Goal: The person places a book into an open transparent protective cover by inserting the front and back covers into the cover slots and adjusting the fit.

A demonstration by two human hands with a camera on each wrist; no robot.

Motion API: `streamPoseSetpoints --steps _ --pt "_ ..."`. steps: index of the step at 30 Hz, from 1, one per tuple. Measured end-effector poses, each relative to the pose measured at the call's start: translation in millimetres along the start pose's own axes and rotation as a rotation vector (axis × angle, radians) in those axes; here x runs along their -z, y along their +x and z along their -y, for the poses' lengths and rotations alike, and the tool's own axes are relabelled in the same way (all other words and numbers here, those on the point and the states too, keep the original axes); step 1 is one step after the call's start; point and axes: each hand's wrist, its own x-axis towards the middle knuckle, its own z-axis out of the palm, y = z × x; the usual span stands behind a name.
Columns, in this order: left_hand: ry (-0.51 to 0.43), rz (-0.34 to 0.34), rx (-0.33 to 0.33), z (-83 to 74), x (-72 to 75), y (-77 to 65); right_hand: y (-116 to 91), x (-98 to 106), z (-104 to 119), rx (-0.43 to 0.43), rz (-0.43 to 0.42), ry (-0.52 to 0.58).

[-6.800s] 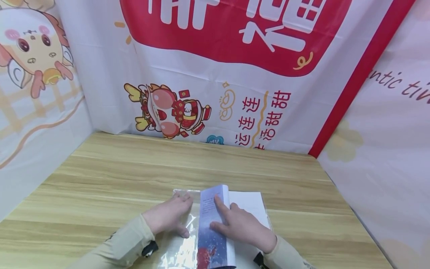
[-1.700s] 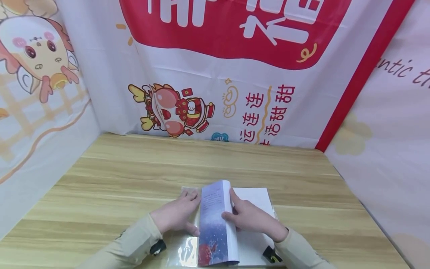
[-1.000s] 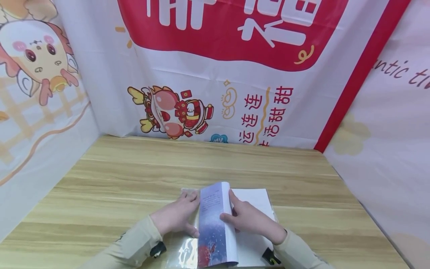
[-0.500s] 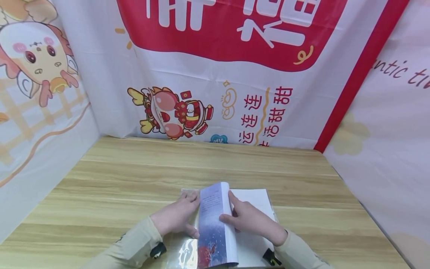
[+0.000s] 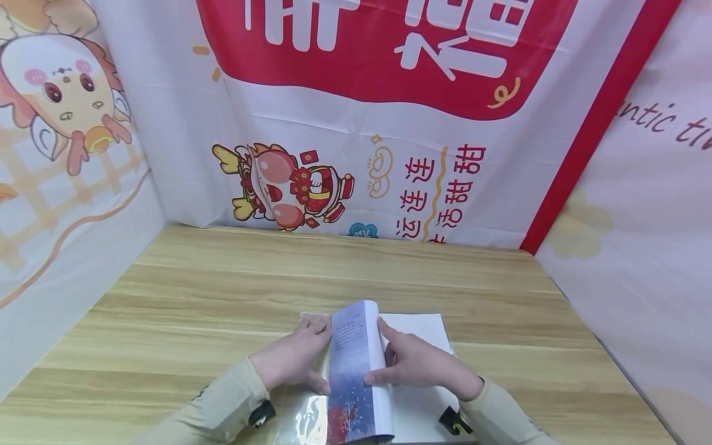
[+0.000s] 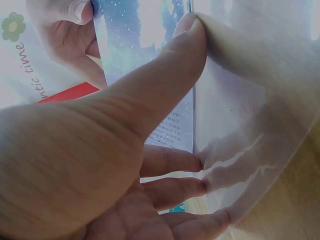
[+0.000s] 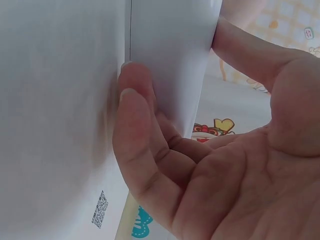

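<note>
A book's thin cover (image 5: 352, 377), printed with a blue-purple snowy scene and small text, stands partly lifted and curved in the head view. My left hand (image 5: 295, 358) rests with its fingers extended on a clear plastic sheet (image 5: 305, 420) along the cover's left side. In the left wrist view, its thumb (image 6: 172, 65) presses at the line where print and plastic meet. My right hand (image 5: 419, 364) holds the cover's curved right edge, thumb on the printed side. In the right wrist view, the curled fingers (image 7: 137, 130) lie behind it, against the white inner side.
A white surface (image 5: 414, 408) with clear plastic at its edge lies under the right hand; a small printed code (image 7: 100, 210) shows on white paper. The wood-grain table (image 5: 250, 272) extends beyond, up to printed cloth walls (image 5: 445, 111).
Earlier, the right index finger lay on the printed face; now it is at the curved edge. Over the last half second, the right thumb slid slightly lower. The left hand stays put.
</note>
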Motion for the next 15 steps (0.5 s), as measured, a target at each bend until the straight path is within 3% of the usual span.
streamPoseSetpoints --steps 15 --pt "0.011 0.000 -0.003 1.3 -2.7 3.3 -1.0 -0.4 0.2 -0.017 -0.017 0.006"
